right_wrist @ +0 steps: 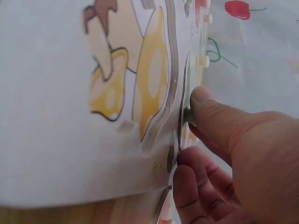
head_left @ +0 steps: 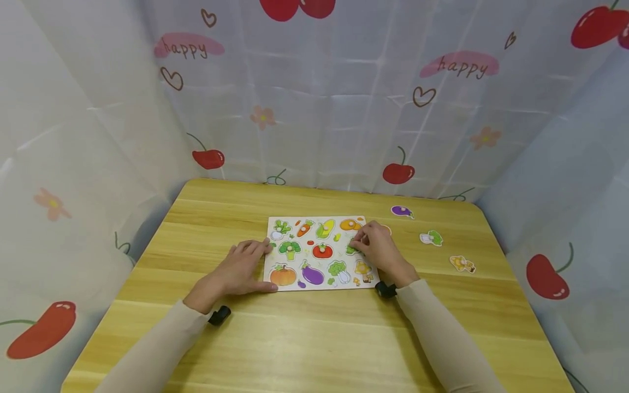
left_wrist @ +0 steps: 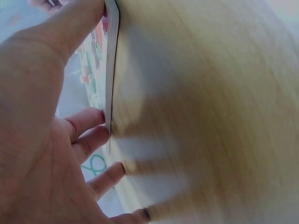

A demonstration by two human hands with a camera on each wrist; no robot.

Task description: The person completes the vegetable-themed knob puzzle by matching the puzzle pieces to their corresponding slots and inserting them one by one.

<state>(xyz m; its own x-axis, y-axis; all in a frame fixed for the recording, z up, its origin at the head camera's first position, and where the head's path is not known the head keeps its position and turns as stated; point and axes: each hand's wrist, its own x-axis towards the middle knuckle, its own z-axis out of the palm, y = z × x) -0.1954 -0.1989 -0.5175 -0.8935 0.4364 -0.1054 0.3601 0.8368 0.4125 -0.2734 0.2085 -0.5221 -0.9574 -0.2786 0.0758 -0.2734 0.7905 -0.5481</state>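
A white vegetable puzzle board [head_left: 300, 256] lies on the wooden table. My left hand [head_left: 242, 268] rests at its left side, the thumb on the near left corner and the fingertips at the left edge. In the left wrist view, the outer fingers [left_wrist: 108, 179] spread onto the table. At the board's right side, my right hand [head_left: 382, 250] pinches the small knob [right_wrist: 188, 116] of a green puzzle piece [head_left: 351, 248], mostly hidden by the fingers. Beside it are a tomato piece [head_left: 322, 251] and a knobless mushroom recess [head_left: 363, 268].
Loose on the table [head_left: 314, 338] to the right lie an eggplant piece [head_left: 402, 211], a bok choy piece [head_left: 431, 238] and a mushroom piece [head_left: 462, 264]. Another piece [head_left: 387, 229] is partly hidden behind my right hand. A printed curtain [head_left: 319, 136] stands along the table's back.
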